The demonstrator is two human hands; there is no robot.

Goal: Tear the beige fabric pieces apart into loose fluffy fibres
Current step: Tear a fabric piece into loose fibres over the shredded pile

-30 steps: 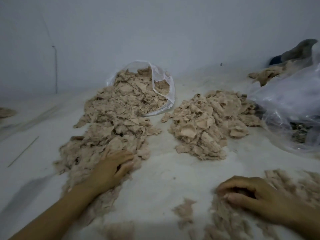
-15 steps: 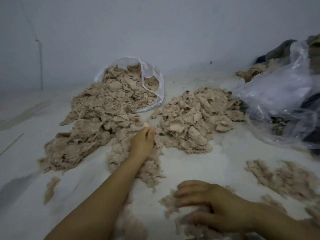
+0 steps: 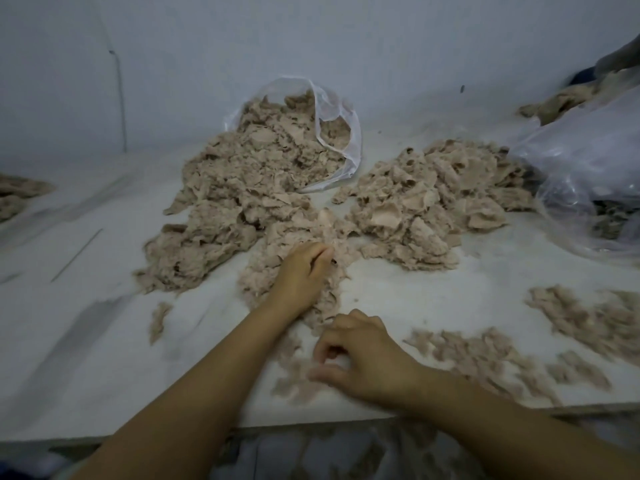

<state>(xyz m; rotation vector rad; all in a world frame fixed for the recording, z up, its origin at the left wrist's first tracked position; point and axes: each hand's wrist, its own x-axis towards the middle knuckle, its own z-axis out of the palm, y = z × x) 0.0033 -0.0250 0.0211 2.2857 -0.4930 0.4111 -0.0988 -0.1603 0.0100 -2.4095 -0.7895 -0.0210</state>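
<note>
The left hand (image 3: 304, 271) is now gripping a clump dragged out of the beige fabric pieces (image 3: 242, 188) toward six o'clock; the right hand (image 3: 360, 362), blurred, is apparently curling over loose fibres (image 3: 485, 358), readying another tear.

The fabric pieces (image 3: 426, 206) are beige with a faint pink cast, plain and unpatterned. The loose fibres (image 3: 485, 355) are a duller grey-beige. The table (image 3: 433, 296) is white (dark grey smudges at its left side). The open bag (image 3: 341, 114) is clear with a whitish sheen. The wall (image 3: 346, 46) is pale grey-blue.
</note>
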